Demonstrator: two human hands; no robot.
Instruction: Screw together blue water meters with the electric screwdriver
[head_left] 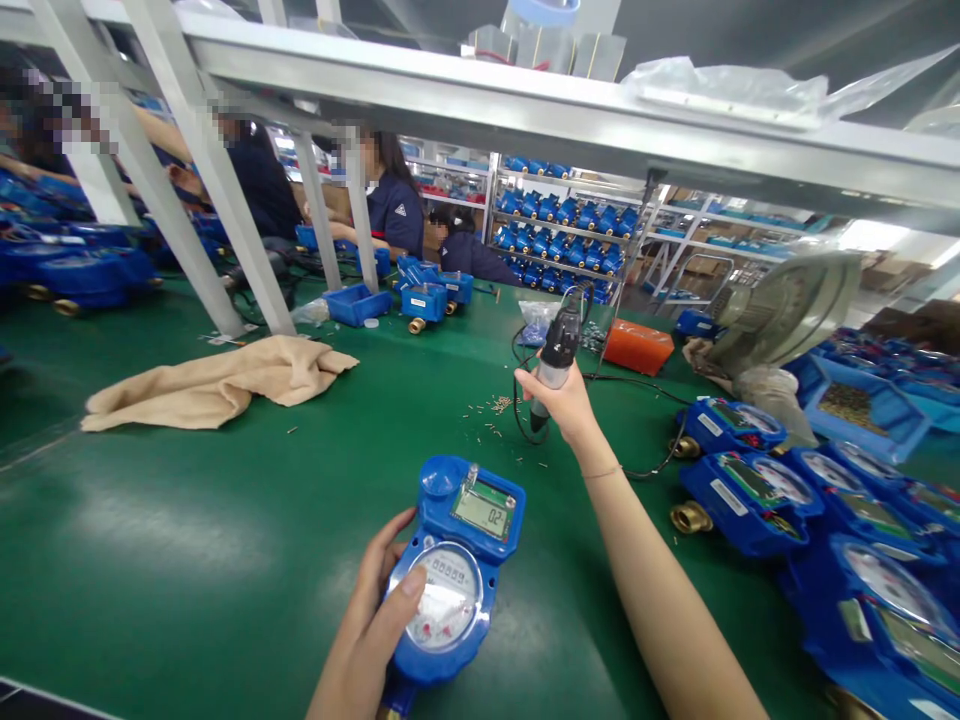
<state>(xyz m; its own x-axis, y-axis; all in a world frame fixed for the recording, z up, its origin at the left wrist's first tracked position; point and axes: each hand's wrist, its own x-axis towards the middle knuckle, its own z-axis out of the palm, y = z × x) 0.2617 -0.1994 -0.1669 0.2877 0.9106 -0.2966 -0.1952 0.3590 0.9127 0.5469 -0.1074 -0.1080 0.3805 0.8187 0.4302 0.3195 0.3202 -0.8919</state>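
My left hand (382, 600) grips a blue water meter (457, 625) from its left side, the thumb on the clear dial cover. The meter lies face up at the front middle, its small display reading towards me. My right hand (559, 395) is wrapped round a black and grey electric screwdriver (561, 340), held upright with its tip down, beyond the meter. Just left of the tool's tip, small screws (501, 405) are scattered on the green table (225, 530).
A beige cloth (225, 385) lies at the left. Several blue meters (750, 500) crowd the right side, with a fan (787, 310) and an orange box (639, 346) behind. Black cable loops past the tool. A metal shelf frame (525, 90) crosses overhead. People sit across the table.
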